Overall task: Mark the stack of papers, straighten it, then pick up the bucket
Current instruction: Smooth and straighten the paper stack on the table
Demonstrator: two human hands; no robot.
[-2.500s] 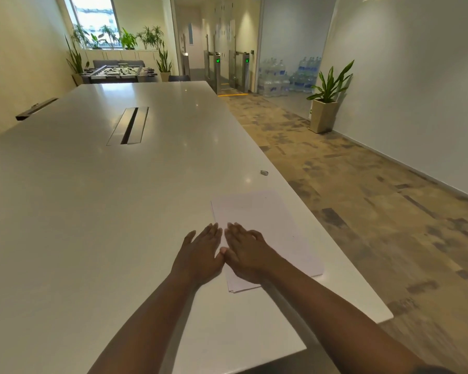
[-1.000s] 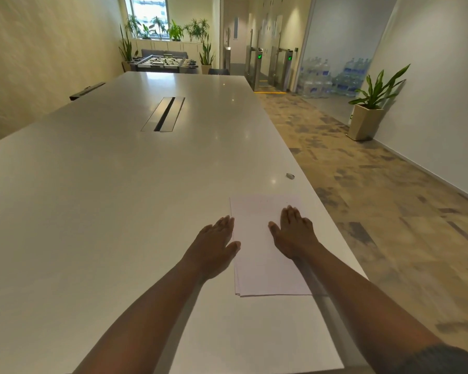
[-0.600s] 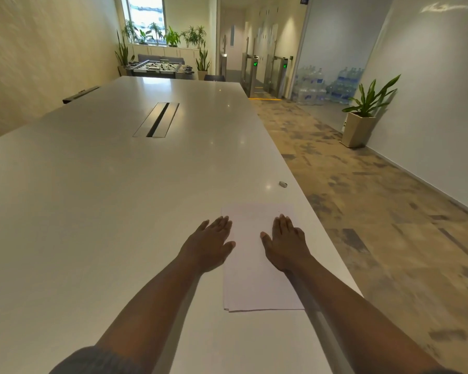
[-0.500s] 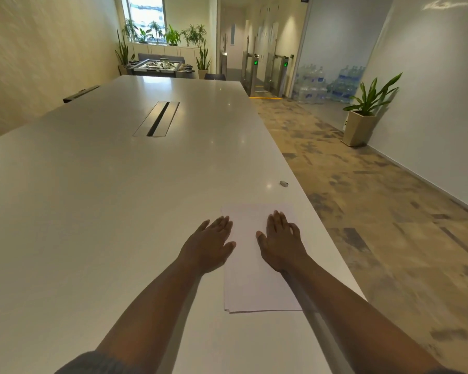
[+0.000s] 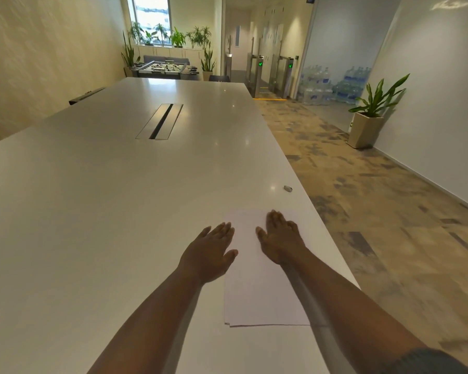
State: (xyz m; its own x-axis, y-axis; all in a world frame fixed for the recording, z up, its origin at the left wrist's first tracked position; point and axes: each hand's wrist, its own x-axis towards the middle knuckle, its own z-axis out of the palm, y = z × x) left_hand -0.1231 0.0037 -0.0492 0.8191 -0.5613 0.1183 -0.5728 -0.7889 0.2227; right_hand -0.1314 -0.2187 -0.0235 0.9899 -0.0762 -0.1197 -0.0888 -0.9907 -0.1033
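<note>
The stack of papers (image 5: 257,279) lies flat on the white bench (image 5: 106,211), close to the bench's right edge and near the corner nearest the camera, its sheets fanning slightly at the lower left corner. Both hands are down flat, fingers straight, gripping nothing. The left hand (image 5: 210,253) sits along the stack's left edge, palm mostly on the bare bench with the thumb reaching onto the paper. The right hand (image 5: 280,242) lies on top of the stack, over its upper right part, fingers pointing away toward the far edge of the sheets. A strip of clear paper shows between the two hands, and the near half of the stack runs out between the two forearms. Just beyond the stack, near the bench's right edge, there's a small grey object (image 5: 288,188), too small to identify. Further up the bench, a long cable slot (image 5: 161,121) sits in the middle. Off to the right, a potted plant (image 5: 370,114) stands on the patterned floor against the wall, and water bottles (image 5: 333,86) are piled behind glass beyond it.
</note>
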